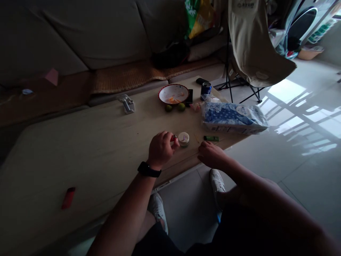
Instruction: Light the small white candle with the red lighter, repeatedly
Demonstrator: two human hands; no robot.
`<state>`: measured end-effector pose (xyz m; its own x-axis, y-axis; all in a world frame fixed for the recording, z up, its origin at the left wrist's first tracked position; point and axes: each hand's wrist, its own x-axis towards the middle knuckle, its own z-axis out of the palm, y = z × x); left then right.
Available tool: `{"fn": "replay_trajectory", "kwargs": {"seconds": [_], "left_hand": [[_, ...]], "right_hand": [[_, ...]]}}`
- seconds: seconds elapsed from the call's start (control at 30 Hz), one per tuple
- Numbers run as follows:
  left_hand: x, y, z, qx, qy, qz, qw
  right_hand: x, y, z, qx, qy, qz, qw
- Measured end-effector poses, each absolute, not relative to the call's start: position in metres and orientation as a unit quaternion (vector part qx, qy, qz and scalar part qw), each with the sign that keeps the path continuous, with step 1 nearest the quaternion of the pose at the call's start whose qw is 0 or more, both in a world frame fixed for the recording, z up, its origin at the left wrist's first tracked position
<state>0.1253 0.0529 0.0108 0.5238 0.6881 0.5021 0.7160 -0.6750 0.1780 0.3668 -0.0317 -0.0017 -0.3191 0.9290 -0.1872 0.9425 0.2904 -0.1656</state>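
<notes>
My left hand [161,149], with a black watch on its wrist, is closed around a red lighter [173,138]. The lighter's metal top points right, close to a small round candle [183,142] with a pale top. At the candle's middle stands a thin purplish streak, perhaps a flame or wick. My right hand [210,153] rests at the table's near edge, fingers curled in; whatever they hold, if anything, is hidden. Just beyond it lies a green lighter [211,138], and a thin stick-like piece [196,138] is to the left of that.
On the table [106,149] are a bowl [173,89] with orange peel, two green fruits [181,106], a blue can [206,89], a blue-white plastic pack [234,115], a grey stand [128,105] and another red lighter [68,198]. A folding chair [253,46] stands beyond.
</notes>
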Motion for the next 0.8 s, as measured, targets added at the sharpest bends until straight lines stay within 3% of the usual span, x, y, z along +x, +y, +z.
{"fn": "replay_trajectory", "kwargs": {"seconds": [0.8], "left_hand": [[0.138,0.055,0.017,-0.887,-0.399,-0.228,0.037]], "right_hand": [[0.368,-0.032,-0.004,0.586,0.8,-0.124,0.021]]}}
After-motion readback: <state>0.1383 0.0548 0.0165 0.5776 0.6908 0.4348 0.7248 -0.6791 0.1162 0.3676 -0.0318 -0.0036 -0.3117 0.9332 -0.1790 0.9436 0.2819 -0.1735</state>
